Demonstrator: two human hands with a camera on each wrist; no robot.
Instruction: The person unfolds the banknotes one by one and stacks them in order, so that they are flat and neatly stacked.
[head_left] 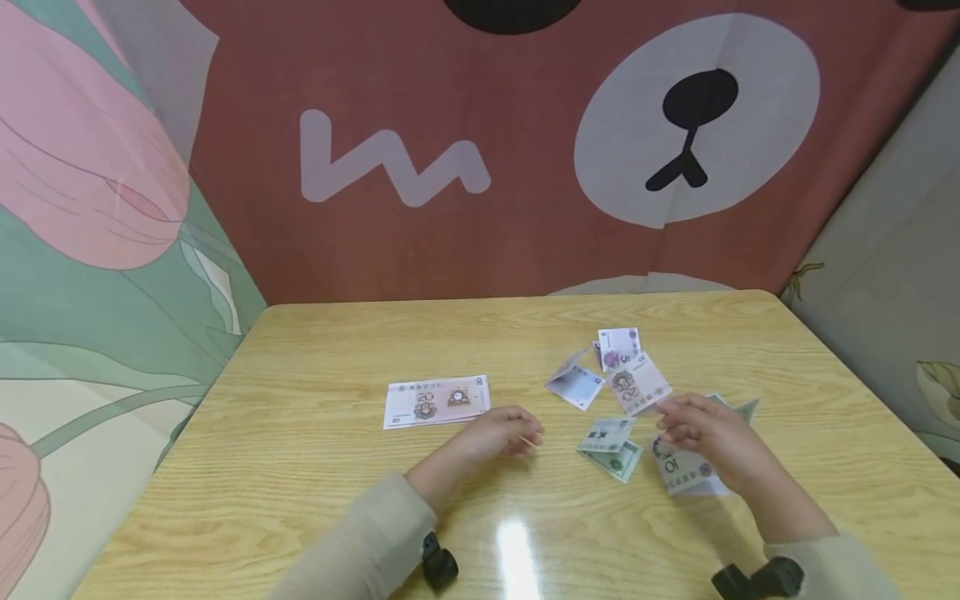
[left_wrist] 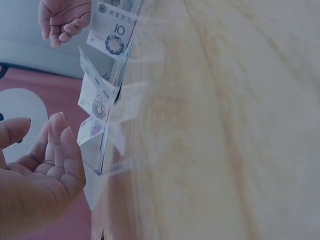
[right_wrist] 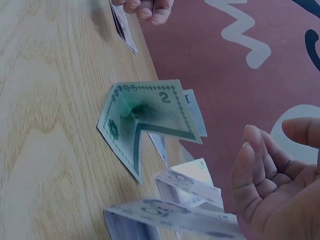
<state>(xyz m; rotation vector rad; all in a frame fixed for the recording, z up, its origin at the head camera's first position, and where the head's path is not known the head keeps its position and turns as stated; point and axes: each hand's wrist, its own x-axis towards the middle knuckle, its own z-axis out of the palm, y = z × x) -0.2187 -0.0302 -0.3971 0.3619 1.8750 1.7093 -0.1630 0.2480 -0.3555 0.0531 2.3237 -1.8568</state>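
My left hand is above the table, beside a small flat pile of 20 banknotes; its fingers are loosely bent, with nothing between them and the thumb in the left wrist view. My right hand hovers over a creased 10 note, its fingers relaxed and holding nothing in the right wrist view. Between the hands stands a folded green note, seen bent upright in the right wrist view. Behind it lie a creased 20 note, a purple 5 note and a folded bluish note.
The wooden table reaches back to a red cloth with a cartoon face. Patterned cloths hang at the left and right. Part of a greenish note shows behind my right hand.
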